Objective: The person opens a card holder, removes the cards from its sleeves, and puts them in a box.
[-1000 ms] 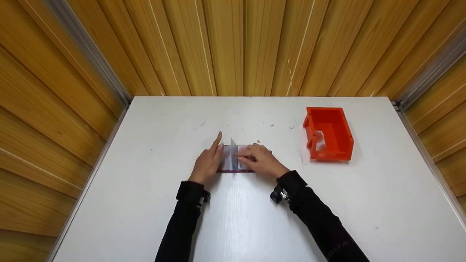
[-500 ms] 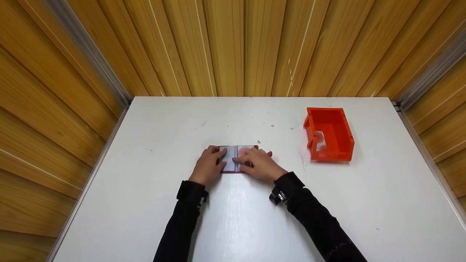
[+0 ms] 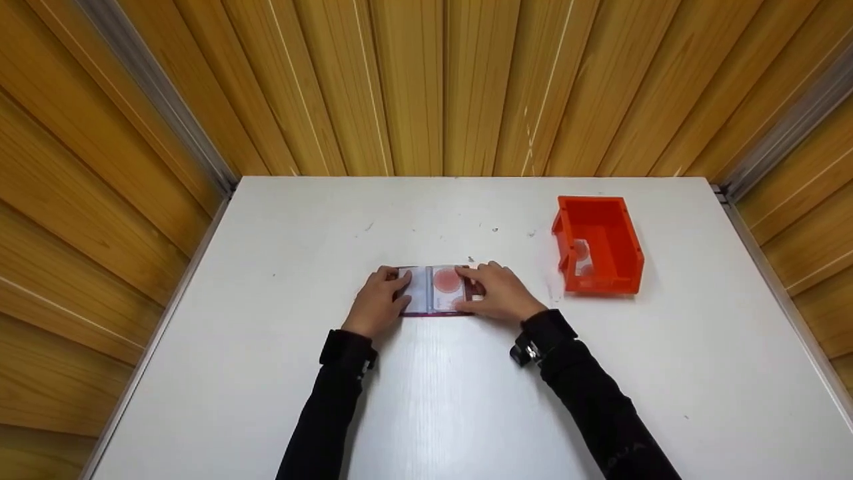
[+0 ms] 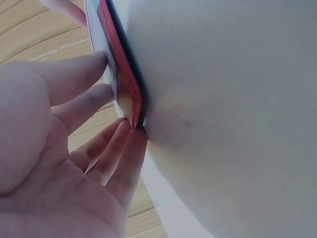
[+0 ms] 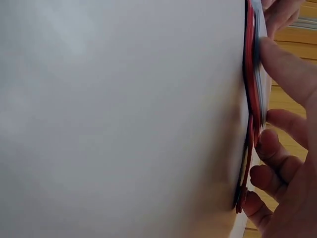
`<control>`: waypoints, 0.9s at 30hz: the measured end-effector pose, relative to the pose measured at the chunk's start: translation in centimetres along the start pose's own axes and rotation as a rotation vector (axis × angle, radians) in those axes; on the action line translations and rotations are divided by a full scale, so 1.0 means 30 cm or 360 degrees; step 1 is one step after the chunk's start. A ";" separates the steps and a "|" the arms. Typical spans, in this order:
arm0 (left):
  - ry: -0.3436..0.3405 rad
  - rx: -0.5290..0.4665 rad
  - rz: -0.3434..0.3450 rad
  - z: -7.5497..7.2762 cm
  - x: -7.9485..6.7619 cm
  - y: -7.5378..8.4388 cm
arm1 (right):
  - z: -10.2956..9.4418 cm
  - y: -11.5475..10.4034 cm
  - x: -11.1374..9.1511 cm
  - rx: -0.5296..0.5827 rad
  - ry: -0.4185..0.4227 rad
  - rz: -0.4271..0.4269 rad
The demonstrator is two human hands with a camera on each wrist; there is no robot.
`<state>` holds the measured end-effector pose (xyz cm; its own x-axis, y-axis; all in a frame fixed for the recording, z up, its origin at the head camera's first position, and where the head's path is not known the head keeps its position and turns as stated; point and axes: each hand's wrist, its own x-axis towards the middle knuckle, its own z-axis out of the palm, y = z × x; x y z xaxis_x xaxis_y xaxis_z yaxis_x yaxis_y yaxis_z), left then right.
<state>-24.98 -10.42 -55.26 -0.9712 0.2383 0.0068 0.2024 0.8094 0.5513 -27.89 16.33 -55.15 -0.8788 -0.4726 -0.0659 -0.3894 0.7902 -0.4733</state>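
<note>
A small card holder [image 3: 418,293] with clear plastic sleeves and a dark red cover lies spread open on the white table. Its right-hand sleeve shows a white card with a pink circle [image 3: 447,281]. My left hand [image 3: 380,300] holds the left edge, thumb and index finger on the page; in the left wrist view, the other fingertips touch the cover's red edge [image 4: 126,74]. At the opposite side, my right hand [image 3: 500,292] has thumb and index finger at the right page's edge. Its other fingers curl beside the red cover [image 5: 251,84] in the right wrist view.
A red plastic bin [image 3: 600,247] stands on the right of the white table [image 3: 300,400], with a pale patch showing at its left side. Wood-patterned walls [image 3: 413,87] rise behind and on both sides.
The clear sleeve that stood up has been turned down flat. My left index finger has come down onto the page. My right hand has drawn right, from the middle fold to the page's edge.
</note>
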 end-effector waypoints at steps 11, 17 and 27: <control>0.0250 -0.0004 0.0024 0.005 0.021 0.048 | -0.021 0.029 0.017 0.0143 -0.0055 0.0056; 0.0262 -0.0252 0.0127 0.047 0.055 0.103 | -0.024 0.035 0.020 0.0161 0.0001 0.0044; 0.0038 -0.0783 -0.0319 0.061 0.075 0.148 | -0.003 0.042 0.003 0.0131 -0.0007 0.0003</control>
<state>-26.02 -5.30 -54.31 -0.9885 0.0878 -0.1234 -0.0652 0.4891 0.8698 -28.49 17.33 -55.68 -0.8782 -0.4730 -0.0708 -0.3636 0.7566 -0.5435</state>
